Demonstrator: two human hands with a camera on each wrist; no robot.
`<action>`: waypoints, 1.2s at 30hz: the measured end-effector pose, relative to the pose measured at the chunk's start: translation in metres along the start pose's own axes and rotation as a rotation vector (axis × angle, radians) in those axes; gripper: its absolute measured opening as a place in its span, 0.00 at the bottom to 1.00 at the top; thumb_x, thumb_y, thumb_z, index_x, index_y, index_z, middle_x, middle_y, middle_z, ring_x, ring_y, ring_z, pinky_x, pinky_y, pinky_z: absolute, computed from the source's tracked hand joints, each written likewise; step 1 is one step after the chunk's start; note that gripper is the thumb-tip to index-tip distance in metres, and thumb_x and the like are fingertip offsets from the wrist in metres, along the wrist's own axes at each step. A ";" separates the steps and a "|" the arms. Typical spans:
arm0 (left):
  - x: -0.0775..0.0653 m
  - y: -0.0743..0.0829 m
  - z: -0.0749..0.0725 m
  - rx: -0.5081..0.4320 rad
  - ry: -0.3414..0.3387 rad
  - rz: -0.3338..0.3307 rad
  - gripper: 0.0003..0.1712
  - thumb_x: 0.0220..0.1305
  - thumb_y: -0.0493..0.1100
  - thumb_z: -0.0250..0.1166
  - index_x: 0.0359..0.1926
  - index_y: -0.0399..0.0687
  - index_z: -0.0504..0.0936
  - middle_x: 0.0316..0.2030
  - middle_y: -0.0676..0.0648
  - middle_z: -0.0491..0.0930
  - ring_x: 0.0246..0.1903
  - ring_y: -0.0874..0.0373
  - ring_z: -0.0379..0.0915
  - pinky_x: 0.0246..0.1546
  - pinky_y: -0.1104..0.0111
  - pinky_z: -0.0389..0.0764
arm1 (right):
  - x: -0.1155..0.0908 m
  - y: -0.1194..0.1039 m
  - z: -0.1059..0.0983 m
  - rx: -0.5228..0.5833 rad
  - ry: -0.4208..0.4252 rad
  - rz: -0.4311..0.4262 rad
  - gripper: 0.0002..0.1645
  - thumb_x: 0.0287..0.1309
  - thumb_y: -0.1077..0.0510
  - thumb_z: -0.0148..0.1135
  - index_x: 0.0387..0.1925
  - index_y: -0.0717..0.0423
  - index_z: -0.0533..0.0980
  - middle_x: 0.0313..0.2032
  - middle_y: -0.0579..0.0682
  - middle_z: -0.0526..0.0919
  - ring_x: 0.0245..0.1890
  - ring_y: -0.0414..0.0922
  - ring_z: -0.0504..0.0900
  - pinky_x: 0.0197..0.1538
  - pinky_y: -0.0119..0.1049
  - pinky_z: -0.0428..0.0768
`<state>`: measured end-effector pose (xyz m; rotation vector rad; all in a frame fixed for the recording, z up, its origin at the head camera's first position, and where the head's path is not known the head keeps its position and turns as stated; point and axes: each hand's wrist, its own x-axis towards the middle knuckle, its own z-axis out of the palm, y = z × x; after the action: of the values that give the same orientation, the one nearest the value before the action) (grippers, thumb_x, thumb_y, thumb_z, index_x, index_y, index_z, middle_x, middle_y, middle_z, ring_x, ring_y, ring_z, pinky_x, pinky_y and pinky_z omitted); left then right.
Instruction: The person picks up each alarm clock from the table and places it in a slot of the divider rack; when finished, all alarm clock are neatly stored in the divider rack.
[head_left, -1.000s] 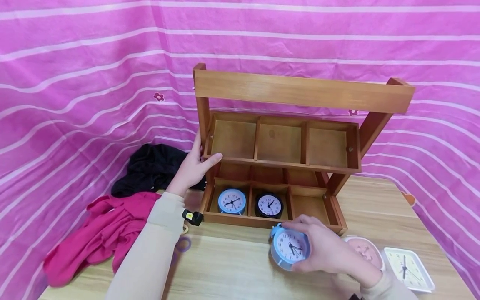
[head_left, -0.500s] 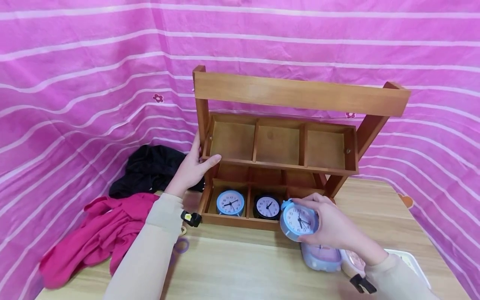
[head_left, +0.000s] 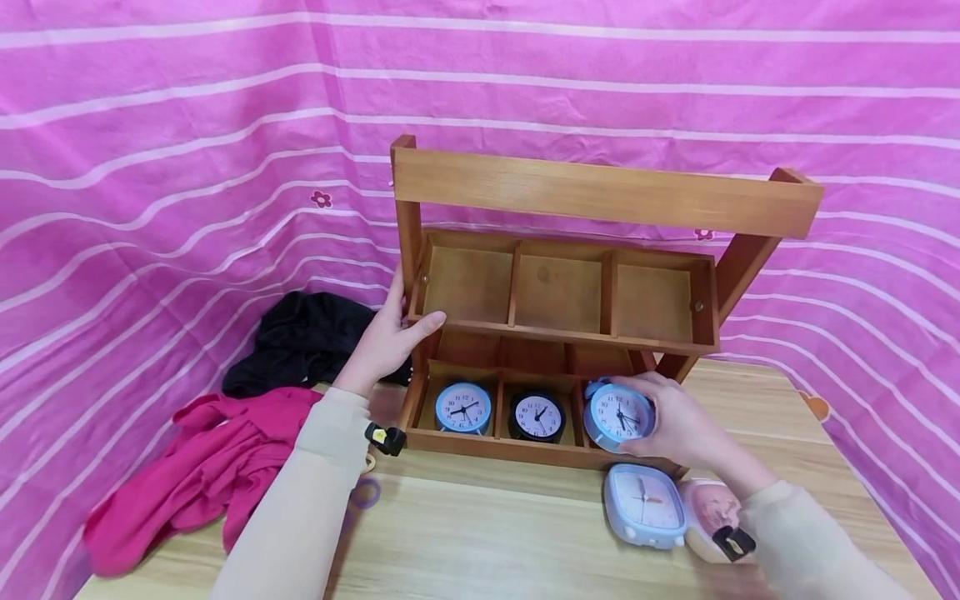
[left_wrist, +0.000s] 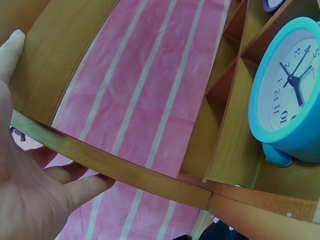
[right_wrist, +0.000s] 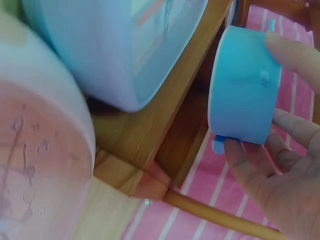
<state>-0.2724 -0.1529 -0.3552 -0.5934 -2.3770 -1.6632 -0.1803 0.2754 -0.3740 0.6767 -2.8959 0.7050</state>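
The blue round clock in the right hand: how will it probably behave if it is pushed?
The blue round clock would probably stay stiff, as it looks hard-cased. Its drum shape might roll on edge, though small parts jutting from the rim could stop it. Its smooth-looking side may slip a little in the right hand.

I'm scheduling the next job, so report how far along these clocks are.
Done, it seems: a blue clock sits lower left in the wooden rack, a black clock lower middle. In hand: the right hand holds a second blue clock at the rack's lower right, not yet released; the left hand grips the rack's left side. Probably left: the square clock and pink clock, both outside the rack.
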 end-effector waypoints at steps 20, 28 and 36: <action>0.000 -0.001 0.000 -0.005 0.000 0.013 0.58 0.70 0.58 0.69 0.82 0.82 0.35 0.81 0.48 0.53 0.76 0.43 0.59 0.70 0.40 0.67 | 0.009 0.034 0.002 0.037 -0.155 0.042 0.50 0.41 0.51 0.88 0.66 0.62 0.76 0.58 0.63 0.80 0.56 0.61 0.80 0.60 0.65 0.79; 0.000 -0.001 0.001 -0.006 -0.005 0.002 0.56 0.71 0.57 0.68 0.81 0.88 0.36 0.81 0.50 0.53 0.75 0.46 0.60 0.70 0.42 0.68 | 0.009 0.039 0.008 0.092 -0.196 0.059 0.48 0.44 0.50 0.87 0.65 0.61 0.75 0.58 0.60 0.81 0.57 0.59 0.79 0.63 0.66 0.76; 0.000 0.000 0.000 -0.009 0.001 0.003 0.56 0.71 0.58 0.68 0.81 0.88 0.36 0.81 0.49 0.54 0.75 0.45 0.61 0.69 0.42 0.69 | 0.013 0.038 0.010 0.058 -0.218 0.057 0.30 0.54 0.54 0.80 0.57 0.56 0.79 0.53 0.59 0.83 0.53 0.58 0.81 0.61 0.66 0.78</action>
<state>-0.2723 -0.1527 -0.3549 -0.5966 -2.3678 -1.6737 -0.2080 0.2957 -0.3962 0.7220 -3.1147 0.7705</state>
